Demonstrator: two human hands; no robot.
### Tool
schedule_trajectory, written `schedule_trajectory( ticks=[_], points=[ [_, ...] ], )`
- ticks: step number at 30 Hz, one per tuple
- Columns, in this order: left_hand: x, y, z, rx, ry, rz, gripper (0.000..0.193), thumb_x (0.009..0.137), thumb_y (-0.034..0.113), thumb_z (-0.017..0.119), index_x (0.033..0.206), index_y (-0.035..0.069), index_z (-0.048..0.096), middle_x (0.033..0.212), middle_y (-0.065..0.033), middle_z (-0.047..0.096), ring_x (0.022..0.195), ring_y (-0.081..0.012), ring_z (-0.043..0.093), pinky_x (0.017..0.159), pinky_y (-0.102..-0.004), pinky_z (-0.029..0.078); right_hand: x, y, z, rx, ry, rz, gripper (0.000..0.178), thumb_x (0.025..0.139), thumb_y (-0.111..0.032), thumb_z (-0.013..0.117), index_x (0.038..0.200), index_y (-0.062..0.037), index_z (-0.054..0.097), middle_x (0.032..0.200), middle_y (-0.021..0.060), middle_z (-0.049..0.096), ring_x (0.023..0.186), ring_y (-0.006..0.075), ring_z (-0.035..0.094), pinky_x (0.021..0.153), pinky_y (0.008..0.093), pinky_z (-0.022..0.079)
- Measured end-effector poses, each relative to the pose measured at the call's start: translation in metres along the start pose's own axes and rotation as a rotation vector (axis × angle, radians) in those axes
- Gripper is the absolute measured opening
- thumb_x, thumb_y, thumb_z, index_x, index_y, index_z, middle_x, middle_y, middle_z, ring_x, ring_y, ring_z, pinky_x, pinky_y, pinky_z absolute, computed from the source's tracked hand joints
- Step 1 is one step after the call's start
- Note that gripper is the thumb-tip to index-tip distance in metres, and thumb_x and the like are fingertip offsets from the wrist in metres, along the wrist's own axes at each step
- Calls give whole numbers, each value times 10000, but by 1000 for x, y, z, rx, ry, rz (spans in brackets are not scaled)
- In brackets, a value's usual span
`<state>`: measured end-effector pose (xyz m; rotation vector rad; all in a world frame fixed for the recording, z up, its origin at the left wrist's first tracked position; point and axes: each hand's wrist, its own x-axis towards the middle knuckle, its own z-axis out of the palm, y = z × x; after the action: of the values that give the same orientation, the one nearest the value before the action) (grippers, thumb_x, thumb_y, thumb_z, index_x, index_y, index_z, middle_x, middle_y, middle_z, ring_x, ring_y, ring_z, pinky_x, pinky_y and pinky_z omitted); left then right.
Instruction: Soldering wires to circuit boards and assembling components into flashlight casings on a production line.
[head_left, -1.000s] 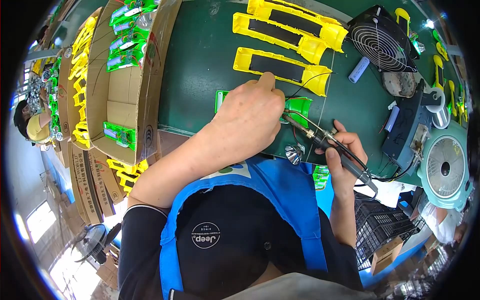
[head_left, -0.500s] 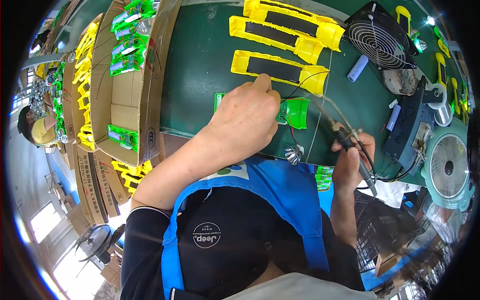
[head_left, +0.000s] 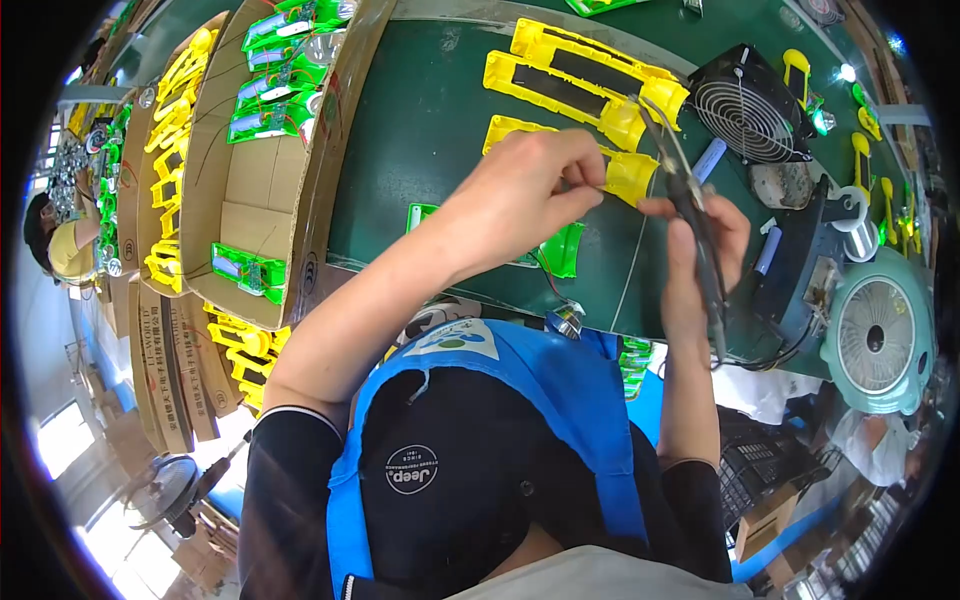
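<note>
My left hand (head_left: 530, 195) is closed in a pinch above the bench. Whatever is between its fingertips is too small to make out. Below it lies a green plastic casing (head_left: 565, 250), partly hidden by the hand; a red wire runs from it to a silver lamp reflector (head_left: 565, 320) at the bench's near edge. Wrapped in my right hand (head_left: 705, 250) is a soldering iron (head_left: 684, 190), its metal front end pointing up and away. Just beyond my left fingers sits a yellow casing half (head_left: 630, 175), partly covered by that hand.
Two more yellow casing halves (head_left: 570, 85) with black strips lie farther back. To the right stand a black fan (head_left: 745, 110), a blue battery cell (head_left: 710, 160), a dark box-shaped unit (head_left: 790, 275) and a green fan (head_left: 875, 335). At left, a cardboard box (head_left: 265, 180) holds green casings.
My left hand has moved right and slightly away from the green casing, toward the yellow half. The soldering iron has swung steeper, its front end rising. The reflector has shifted slightly left in view.
</note>
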<state>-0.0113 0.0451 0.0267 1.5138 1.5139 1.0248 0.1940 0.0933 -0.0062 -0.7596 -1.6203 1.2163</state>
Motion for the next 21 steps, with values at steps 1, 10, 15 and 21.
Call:
schedule_trajectory(
  ticks=[1, 10, 15, 21],
  points=[
    [2, 0, 1, -35, 2, -5, 86, 822, 29, 651, 858, -25, 595, 706, -21, 603, 614, -54, 544, 542, -237, 434, 5, 5, 6, 24, -22, -20, 319, 910, -76, 591, 1168, -38, 408, 1106, 153, 585, 952, 244, 655, 846, 307, 480],
    [-31, -21, -35, -139, 124, -248, 83, 858, 20, 622, 923, -27, 644, 728, 16, 596, 653, -3, 508, 567, -174, 410, 10, 22, 15, -377, -234, -279, 330, 742, 36, 708, 1024, -31, 551, 910, 146, 596, 797, 290, 618, 705, 323, 505],
    [-26, -25, -41, 60, 54, -160, 22, 814, 0, 631, 824, 17, 621, 728, -6, 535, 655, -53, 503, 574, -223, 406, -14, 20, -6, -186, -144, -120, 319, 795, -81, 721, 1043, -11, 532, 937, 135, 610, 854, 225, 605, 747, 312, 485],
    [-6, -25, -40, 632, -26, 240, 44, 758, 80, 666, 739, 84, 626, 814, -23, 473, 844, -169, 491, 751, -330, 385, 1, 2, -13, 274, -87, 434, 250, 885, -171, 616, 1008, 19, 509, 818, 125, 613, 713, 148, 608, 647, 262, 503]
  ],
)
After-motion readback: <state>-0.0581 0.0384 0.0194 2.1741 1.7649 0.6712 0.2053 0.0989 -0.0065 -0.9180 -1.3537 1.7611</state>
